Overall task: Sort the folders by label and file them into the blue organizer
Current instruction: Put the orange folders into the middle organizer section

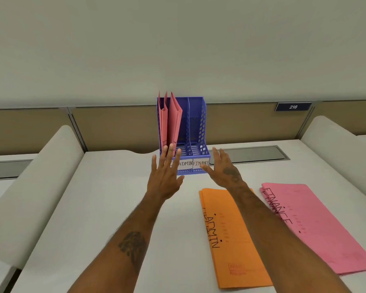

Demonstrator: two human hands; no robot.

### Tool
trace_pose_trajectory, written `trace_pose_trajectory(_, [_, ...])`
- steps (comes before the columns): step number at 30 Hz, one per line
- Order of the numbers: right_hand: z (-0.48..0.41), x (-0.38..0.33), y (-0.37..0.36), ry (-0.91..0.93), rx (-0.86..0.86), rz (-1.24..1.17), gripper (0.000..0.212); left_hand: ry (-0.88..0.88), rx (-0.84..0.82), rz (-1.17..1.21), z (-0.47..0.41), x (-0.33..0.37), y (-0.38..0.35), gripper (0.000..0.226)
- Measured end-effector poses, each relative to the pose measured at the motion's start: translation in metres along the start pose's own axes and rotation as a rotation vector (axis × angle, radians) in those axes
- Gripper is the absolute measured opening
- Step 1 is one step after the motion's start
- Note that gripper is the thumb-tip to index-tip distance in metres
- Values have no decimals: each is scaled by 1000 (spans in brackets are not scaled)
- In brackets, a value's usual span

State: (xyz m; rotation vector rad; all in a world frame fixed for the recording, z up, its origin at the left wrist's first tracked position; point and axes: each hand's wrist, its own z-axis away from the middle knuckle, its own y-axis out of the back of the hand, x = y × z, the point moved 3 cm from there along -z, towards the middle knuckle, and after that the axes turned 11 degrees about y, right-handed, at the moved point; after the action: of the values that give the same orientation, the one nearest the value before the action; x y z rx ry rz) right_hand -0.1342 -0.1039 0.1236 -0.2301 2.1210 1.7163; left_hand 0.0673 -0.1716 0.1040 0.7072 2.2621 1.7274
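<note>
Orange folders marked ADMIN lie nearest on the desk, with pink folders marked FINANCE beside them. The left hand and right hand reach toward the organizer, fingers straight and spread, holding nothing (red folders stand in its left slot).

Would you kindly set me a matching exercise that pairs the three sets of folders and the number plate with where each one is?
Things:
1. orange folders
2. pink folders
3. salmon folders
4. number plate

Places:
A. standing in the left slot of the blue organizer
B. mounted on the partition
C. flat on the desk, marked ADMIN
D. flat on the desk, farthest right, marked FINANCE

Pairs: 1-C, 2-D, 3-A, 4-B
</note>
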Motion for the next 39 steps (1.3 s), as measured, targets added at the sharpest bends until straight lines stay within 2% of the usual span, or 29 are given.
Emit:
trace_pose_trajectory(5, [52,54,-1,-100,-56,61,84,-3,-84,-18,31,37,-26,93])
trace_pose_trajectory(14, [131,142,-5,-188,-205,18,82,34,-266,38,90,113,-73,88])
trace_pose_trajectory(17, [149,166,-9,-189,-285,51,83,86,-354,82,110,132,-89,88])
trace_pose_trajectory(21, [166,190,-23,-192,-367,54,83,151,-424,28,127,153,-106,85])
trace_pose_trajectory(25, [182,203,-44,-217,-447,52,82,230,-585,40,150,166,-126,87])
trace_pose_trajectory(32, [197,217,-61,-342,-421,39,78,502,-501,167,161,171,-133,83])
trace_pose_trajectory(39, [190,208,-65,-434,-273,-80,72,683,-624,277,150,176,-137,74])
